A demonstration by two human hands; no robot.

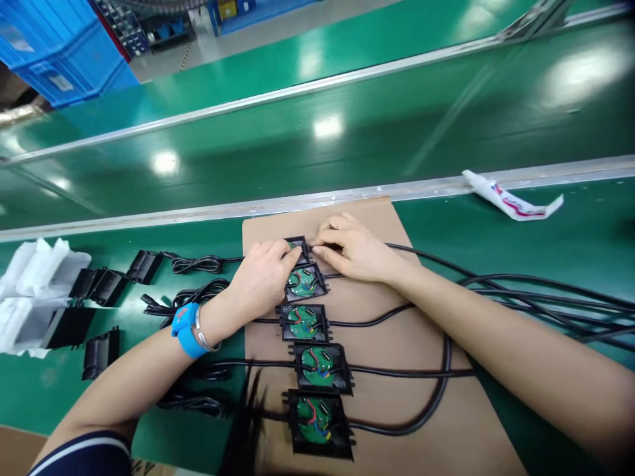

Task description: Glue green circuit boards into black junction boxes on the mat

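Several open black plastic housings stand in a column, each with a green circuit board and coloured wires inside, like this middle housing (304, 323). My left hand (265, 274) is closed on the left side of the farthest housing (299, 248), its thumb reaching over the board. At that housing's right end, my right hand (347, 248) pinches the black cable (421, 252) where it enters; the fingertips partly hide this spot. Just below both hands is a second housing (305, 282). Black cables leave the housings on both sides.
Brown cardboard (387, 410) lies under the housings. Coiled black cables (198, 264) and black covers (100, 352) lie to the left, beside white foam wrapping (44, 271). A crumpled white tube (513, 198) rests at right by the metal rail (426, 188). Blue crates (69, 53) stand far left.
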